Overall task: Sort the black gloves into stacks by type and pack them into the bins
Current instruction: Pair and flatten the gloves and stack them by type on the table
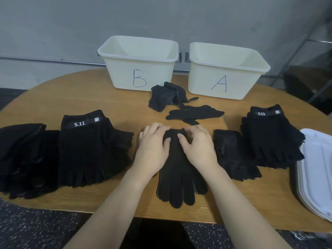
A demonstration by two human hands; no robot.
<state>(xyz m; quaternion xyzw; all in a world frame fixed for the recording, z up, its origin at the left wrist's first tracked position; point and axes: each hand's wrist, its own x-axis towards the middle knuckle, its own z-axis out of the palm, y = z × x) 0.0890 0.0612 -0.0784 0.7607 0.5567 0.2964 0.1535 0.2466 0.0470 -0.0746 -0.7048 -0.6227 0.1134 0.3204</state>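
Flattening a dotted glove (177, 175) at the middle of the table's (100, 97) near edge: left hand (152, 148) and right hand (195, 146) both rest on its cuff end, fingers curled and pinching the fabric. Glove fingers point toward the near edge.

Handling judgement: thin knit, light, limp; it will fold and drag if lifted by 1 corner. Best taken at the cuff with both hands, or lifted flat as a stack.

Stacks: 5.11 stack (89, 150) left of the hands, dotted stack (23, 159) at the left edge, second 5.11 stack (271, 137) and a smaller pile (233, 155) to the right. Loose gloves (181, 105) lie in front of the bins.

Bin B (140, 76) and bin A (224, 81) stand at the far edge; both look empty, floors partly hidden.
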